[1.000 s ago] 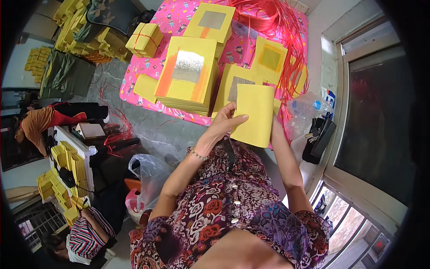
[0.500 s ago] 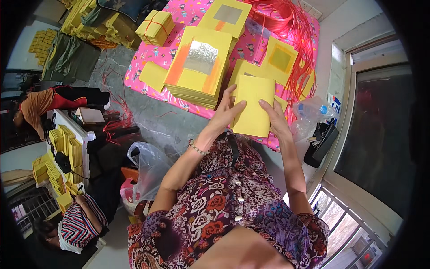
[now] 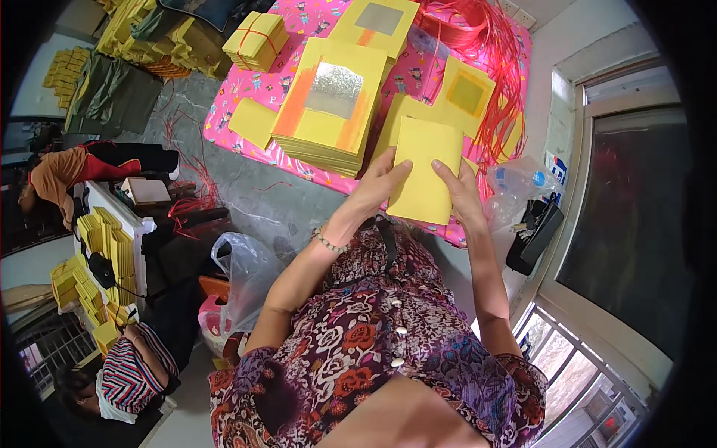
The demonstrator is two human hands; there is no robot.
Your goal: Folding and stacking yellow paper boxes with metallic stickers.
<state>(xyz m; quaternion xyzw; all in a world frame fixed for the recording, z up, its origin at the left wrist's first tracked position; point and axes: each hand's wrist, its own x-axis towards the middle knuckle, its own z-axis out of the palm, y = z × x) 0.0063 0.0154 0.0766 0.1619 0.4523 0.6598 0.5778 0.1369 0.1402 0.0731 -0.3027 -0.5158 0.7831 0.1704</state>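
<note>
Between my two hands is a plain yellow paper stack or folded sheet (image 3: 424, 175), held upright at the table's near edge; its thickness is hard to make out. My left hand (image 3: 379, 183) grips its left side, thumb on the front face and fingers behind. On the opposite side my right hand (image 3: 460, 190) holds it the same way, thumb on the front. Just left of it stands a tall stack of yellow paper (image 3: 328, 149) whose top sheet bears a silver square and orange strips. Behind it lie yellow sheets (image 3: 448, 116), one with a darker gold square.
A pink patterned cloth (image 3: 224, 123) covers the table. Red plastic strings (image 3: 497, 97) hang over its right side. A tied yellow bundle (image 3: 255, 41) lies far left. Clear plastic bottles (image 3: 515, 187) and a black case (image 3: 534, 239) are at right. Two people work among yellow stacks at left.
The yellow paper in my hands has risen slightly and stands a little straighter. My left fingers have curled further around its edge.
</note>
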